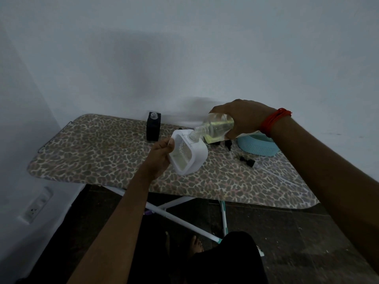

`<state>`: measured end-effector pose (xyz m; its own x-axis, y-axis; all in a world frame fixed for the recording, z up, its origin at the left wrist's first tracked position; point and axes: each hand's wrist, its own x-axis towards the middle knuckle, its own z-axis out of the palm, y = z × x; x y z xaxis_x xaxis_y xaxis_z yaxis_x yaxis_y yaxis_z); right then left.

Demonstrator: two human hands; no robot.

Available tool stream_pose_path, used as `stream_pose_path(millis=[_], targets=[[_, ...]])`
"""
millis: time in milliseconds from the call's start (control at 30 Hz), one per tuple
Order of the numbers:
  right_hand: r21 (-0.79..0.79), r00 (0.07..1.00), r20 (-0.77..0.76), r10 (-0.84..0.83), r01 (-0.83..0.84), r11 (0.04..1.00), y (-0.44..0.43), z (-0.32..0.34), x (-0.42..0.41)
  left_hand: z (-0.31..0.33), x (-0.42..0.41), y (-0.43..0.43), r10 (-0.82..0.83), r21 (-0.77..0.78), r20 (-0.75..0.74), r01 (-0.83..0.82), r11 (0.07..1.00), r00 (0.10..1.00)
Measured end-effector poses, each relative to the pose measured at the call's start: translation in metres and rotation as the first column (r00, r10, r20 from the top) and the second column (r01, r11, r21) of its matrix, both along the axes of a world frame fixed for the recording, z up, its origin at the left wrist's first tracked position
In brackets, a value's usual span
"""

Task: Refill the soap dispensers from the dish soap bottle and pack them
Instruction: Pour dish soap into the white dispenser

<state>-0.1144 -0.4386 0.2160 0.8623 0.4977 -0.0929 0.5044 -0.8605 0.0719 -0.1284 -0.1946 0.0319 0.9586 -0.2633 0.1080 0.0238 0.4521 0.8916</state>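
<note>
We saw the left hand (162, 154) curled round the left edge of a white, square-bodied plastic soap dispenser (188, 154), holding it tilted in the air above the middle of a leopard-print ironing board (92, 158). The right hand (242, 117) gripped the body of a clear plastic dish soap bottle (215, 128) with pale yellow liquid inside, fingers wrapped over the top and thumb underneath. The bottle was tipped down to the left, its open neck meeting the opening at the top of the white dispenser. A red thread band (274, 121) circled the right wrist. At the far edge of the board, left of both hands, a black square soap dispenser (153, 128) stood upright with its neck uncapped, well apart from the white one. To the right, near the far side, a teal perforated plastic basket (258, 145) sat on the board, partly hidden behind the right forearm. Just in front of it lay a black pump head with a clear tube (247, 160); more small black parts lay under the bottle, too dim for us to make out.
</note>
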Motion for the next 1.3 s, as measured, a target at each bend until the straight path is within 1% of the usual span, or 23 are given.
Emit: stream_pose_path(millis=[533,767,1300], targets=[[-0.025,1.000,0.020,-0.008,0.008,1.000,-0.004,0.001,0.003,0.012,-0.006,-0.004,0.026,0.043,-0.006,-0.025,0.999,1.000],[-0.015,1.000,0.015,-0.008,0.008,1.000,-0.004,0.001,0.003,0.012,-0.007,-0.006,0.027,0.033,-0.003,-0.027,0.999,1.000],[-0.005,1.000,0.026,-0.017,0.017,1.000,-0.006,0.003,0.004,0.008,-0.004,-0.005,-0.008,0.030,0.064,0.006,1.000,0.998]])
